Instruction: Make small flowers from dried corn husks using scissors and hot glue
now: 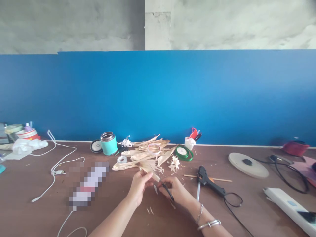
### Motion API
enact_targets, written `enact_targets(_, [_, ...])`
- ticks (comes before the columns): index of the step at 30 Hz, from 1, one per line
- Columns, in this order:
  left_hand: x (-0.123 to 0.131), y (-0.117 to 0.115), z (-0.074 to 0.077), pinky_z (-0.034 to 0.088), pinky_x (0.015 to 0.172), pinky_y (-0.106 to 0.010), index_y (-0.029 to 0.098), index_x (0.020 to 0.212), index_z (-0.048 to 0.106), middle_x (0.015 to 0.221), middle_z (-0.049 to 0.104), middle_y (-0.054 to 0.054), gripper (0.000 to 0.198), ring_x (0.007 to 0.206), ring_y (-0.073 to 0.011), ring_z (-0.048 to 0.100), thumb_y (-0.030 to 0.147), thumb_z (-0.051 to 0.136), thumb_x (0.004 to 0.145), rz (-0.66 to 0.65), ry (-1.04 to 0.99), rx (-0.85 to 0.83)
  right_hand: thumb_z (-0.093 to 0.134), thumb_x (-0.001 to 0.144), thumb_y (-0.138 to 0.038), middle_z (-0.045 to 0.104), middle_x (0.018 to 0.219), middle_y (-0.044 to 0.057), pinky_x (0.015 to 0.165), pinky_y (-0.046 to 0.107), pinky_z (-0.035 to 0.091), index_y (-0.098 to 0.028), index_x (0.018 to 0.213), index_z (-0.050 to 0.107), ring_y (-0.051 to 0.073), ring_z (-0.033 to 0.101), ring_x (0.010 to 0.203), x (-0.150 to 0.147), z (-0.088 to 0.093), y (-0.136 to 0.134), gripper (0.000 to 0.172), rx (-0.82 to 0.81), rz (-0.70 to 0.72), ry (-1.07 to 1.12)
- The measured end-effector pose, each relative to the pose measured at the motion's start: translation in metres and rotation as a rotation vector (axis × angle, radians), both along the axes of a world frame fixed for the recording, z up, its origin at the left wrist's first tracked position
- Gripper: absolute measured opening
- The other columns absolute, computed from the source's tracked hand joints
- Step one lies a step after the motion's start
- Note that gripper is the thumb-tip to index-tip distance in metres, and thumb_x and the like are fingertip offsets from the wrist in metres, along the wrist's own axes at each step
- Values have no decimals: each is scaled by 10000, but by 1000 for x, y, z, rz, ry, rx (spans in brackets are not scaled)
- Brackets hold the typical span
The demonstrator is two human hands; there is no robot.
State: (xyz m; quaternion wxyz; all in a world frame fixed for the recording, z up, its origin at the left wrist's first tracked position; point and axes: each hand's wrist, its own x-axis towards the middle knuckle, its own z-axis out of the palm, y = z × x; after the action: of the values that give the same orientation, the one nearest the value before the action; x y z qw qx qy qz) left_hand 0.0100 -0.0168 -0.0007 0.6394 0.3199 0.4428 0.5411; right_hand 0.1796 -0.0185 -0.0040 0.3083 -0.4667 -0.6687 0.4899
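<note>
My left hand [138,187] pinches a pale strip of dried corn husk [155,177] between thumb and fingers. My right hand [178,193] is closed around a pair of black-handled scissors [168,192], whose blades meet the husk's lower edge. Small cut slivers [151,210] lie on the table below. Just beyond my hands spreads a pile of dried corn husks [143,153], with a roll of clear tape [121,159] at its left. Cut husk flowers [174,162] sit to its right, beside a spool of green ribbon [183,152].
A black glue gun [209,182] with its cord rests right of my hands, by a wooden stick [223,180]. A turquoise thermos jar [109,144] stands at the back left. Further right are a round white disc [247,165] and a white power strip [291,205]. White cables [55,161] trail at left.
</note>
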Motion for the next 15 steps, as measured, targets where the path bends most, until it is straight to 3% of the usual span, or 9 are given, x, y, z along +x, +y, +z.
enact_targets(5, [-4,4,-4,437,547,-208,144,706,629,678,694,-27,256,638,-139,627,332,772,607,29,-17,22,654,664,-305,480,449,-61,378,172,322,-124,801,665,70,412,400,0,4,-2,227,-185,-12,29])
enact_targets(9, [-10,8,-3,391,510,-180,149,675,623,642,656,7,252,585,-99,568,338,774,603,164,-23,65,673,646,-360,506,452,-61,346,161,321,-131,822,651,64,428,370,2,11,-5,289,-285,23,27])
enact_targets(12, [-13,10,-1,369,501,-183,144,598,592,590,624,8,271,552,-90,526,344,774,603,232,16,101,668,646,-349,522,464,-61,336,156,335,-141,823,641,65,450,368,2,14,-7,274,-339,52,36])
enact_targets(15, [-13,10,0,366,506,-194,144,586,592,575,618,0,281,548,-97,512,362,767,608,221,55,122,668,649,-348,540,479,-55,333,148,328,-141,838,638,68,473,385,2,13,-8,282,-350,65,55])
